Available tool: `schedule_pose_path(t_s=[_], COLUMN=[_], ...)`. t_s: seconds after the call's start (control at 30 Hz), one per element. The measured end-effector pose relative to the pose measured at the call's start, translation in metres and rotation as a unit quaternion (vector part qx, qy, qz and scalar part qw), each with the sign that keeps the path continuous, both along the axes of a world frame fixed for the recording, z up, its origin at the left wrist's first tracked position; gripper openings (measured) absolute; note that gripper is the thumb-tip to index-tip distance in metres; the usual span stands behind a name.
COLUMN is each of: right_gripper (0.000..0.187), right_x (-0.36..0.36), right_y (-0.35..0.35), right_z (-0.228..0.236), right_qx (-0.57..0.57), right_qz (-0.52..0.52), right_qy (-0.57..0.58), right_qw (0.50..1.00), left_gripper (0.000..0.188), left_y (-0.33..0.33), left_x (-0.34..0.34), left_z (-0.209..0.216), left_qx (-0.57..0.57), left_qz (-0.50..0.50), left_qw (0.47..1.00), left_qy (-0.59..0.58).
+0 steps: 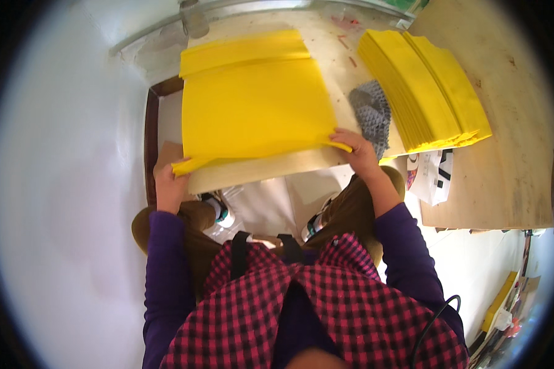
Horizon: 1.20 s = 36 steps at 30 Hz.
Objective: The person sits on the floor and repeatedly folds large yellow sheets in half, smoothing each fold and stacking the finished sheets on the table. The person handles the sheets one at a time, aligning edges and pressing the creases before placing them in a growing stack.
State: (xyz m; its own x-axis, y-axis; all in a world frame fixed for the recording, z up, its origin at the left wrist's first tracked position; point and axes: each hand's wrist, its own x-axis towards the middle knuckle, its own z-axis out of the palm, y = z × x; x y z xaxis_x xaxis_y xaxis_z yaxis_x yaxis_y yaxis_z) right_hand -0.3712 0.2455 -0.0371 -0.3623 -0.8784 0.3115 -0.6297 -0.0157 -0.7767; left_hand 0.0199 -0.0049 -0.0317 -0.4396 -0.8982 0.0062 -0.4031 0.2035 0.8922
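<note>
A yellow fabric sheet [255, 111] lies spread on the pale wooden table [264, 169], its near edge drawn up between my hands. My left hand [169, 181] pinches the near left corner, just off the table's left side. At the near right corner, my right hand [358, 150] grips the same edge between thumb and fingers. The cloth's near edge sags slightly between both grips. Across its far part runs a folded yellow band [246, 52]. Whether several layers lie beneath the sheet I cannot tell.
Right of the sheet lies a grey mesh cloth [370, 117]. Beyond it stands a thick stack of folded yellow fabric [421, 92]. A white printed bag [434, 175] hangs below that stack. A white wall [68, 184] rises close on the left; a wooden board [505, 154] stands right.
</note>
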Motion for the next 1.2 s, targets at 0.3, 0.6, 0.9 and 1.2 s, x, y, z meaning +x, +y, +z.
schedule_pose_path(t_s=[0.3,0.6,0.9,1.2], right_gripper=[0.028,0.018,0.02,0.026], right_x=[-0.001,-0.001,0.0,-0.002], right_y=[0.001,-0.001,-0.001,0.0], right_z=[-0.001,0.0,0.002,0.001], right_qx=[-0.012,-0.016,0.013,0.052], right_qz=[0.023,0.011,-0.011,-0.03], right_qy=[0.003,0.013,-0.002,0.005], right_qw=[1.0,1.0,1.0,0.998], left_gripper=[0.023,0.021,0.021,0.022], left_y=[-0.002,-0.006,-0.003,-0.001], left_x=[0.003,0.007,-0.002,0.0], left_z=[-0.005,-0.007,-0.006,0.0], left_qx=[0.026,0.066,0.087,0.123], left_qz=[-0.04,-0.055,-0.031,-0.026], left_qw=[0.996,0.993,0.989,0.978], left_qy=[0.079,0.084,0.117,0.168])
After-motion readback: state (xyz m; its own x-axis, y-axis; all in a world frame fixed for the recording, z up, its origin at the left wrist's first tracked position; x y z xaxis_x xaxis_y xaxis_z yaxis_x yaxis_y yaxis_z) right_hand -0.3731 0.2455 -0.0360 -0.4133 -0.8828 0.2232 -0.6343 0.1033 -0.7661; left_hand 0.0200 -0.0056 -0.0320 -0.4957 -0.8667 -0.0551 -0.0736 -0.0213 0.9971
